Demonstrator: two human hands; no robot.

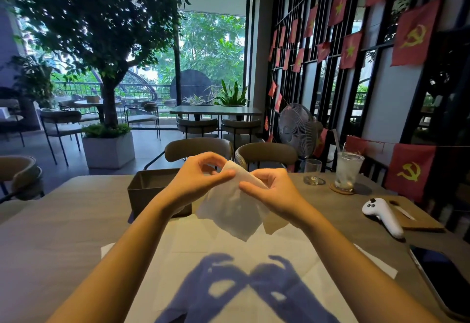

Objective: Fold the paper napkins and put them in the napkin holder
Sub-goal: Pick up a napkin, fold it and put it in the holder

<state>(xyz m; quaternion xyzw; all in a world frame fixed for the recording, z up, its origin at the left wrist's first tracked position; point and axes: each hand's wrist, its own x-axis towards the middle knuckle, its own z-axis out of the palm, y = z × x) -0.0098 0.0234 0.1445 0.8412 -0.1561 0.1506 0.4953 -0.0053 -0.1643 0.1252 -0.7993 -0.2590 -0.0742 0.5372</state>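
Observation:
A white paper napkin [232, 207] hangs in the air above the table, pinched along its top edge by both hands. My left hand [201, 176] grips the upper left part between thumb and fingers. My right hand [269, 188] pinches the upper right part. Below them several unfolded white napkins [292, 251] lie spread flat on the table, with the shadow of my hands across them. The napkin holder [150, 189], a dark brown open box, stands on the table just behind my left wrist; I cannot see napkins inside it.
On the right side of the grey table [58, 233] stand an empty glass [313, 171], an iced drink with a straw [348, 171] on a coaster, a white controller [382, 214] on a wooden board, and a phone [442, 279]. Two chairs [198, 148] face me.

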